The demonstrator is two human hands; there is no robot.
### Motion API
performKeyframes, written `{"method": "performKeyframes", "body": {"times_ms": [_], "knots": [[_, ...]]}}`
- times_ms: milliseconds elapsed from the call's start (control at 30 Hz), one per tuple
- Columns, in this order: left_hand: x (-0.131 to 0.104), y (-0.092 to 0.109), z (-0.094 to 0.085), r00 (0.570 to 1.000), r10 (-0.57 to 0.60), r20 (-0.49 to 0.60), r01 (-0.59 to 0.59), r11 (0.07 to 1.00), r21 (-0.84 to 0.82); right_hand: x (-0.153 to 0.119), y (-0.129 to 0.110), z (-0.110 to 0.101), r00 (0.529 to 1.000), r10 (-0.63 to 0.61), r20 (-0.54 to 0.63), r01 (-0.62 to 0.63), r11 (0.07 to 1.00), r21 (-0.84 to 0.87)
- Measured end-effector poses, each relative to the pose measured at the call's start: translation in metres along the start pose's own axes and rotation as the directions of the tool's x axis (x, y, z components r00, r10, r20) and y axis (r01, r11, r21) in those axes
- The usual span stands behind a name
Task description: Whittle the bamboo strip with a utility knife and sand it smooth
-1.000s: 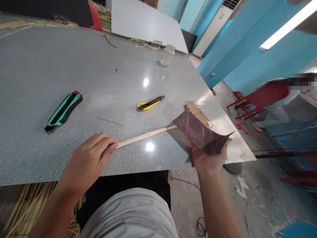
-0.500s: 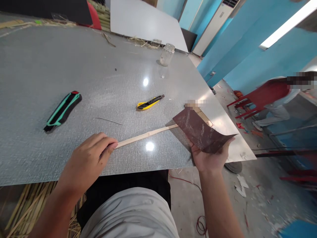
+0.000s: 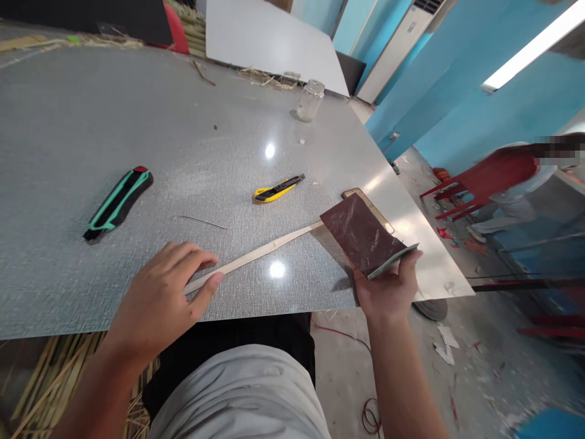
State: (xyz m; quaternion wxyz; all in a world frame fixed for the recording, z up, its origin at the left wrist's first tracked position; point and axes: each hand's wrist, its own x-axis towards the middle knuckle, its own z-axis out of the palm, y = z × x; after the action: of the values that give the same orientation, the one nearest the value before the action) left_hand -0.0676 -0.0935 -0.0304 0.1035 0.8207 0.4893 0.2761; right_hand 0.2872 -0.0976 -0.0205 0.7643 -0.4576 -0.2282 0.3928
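A narrow bamboo strip (image 3: pixel 269 247) slants across the tabletop. Its near end lies between the thumb and fingers of my left hand (image 3: pixel 167 289), which are parted around it; the thumb tip rests at its lower edge. My right hand (image 3: pixel 388 292) is closed on a sheet of dark brown sandpaper (image 3: pixel 359 231) with whitish dust streaks. The sheet's near edge is folded up, showing a grey-green back. The strip's far end goes out of sight at the sandpaper's left corner. Behind the sheet lies a phone (image 3: pixel 354 193), partly covered.
On the grey table (image 3: pixel 137 305) lie a yellow utility knife (image 3: pixel 278 189), a green-and-black utility knife (image 3: pixel 117 204) and a thin dark sliver (image 3: pixel 203 222). A glass jar (image 3: pixel 311 102) stands farther back. Bamboo strips (image 3: pixel 50 378) lie below the table. A person sits on a red chair (image 3: pixel 496 171) at right.
My left fingers have loosened from a pinch and parted around the strip. The sandpaper's near edge has folded upward in my right hand, and more of the phone shows.
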Motion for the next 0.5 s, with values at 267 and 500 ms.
{"method": "performKeyframes", "body": {"times_ms": [267,500], "knots": [[0.0005,0.0001,0.0009,1.0,0.016,0.019,-0.016,1.0,0.015,-0.0012,0.0016,0.0024,1.0,-0.016,0.015,0.016,1.0,-0.002],[-0.0002,-0.0023,0.0012,1.0,-0.019,0.0,0.019,0.999,0.037,0.003,0.0077,0.0007,1.0,-0.021,-0.001,0.021,1.0,-0.011]]}}
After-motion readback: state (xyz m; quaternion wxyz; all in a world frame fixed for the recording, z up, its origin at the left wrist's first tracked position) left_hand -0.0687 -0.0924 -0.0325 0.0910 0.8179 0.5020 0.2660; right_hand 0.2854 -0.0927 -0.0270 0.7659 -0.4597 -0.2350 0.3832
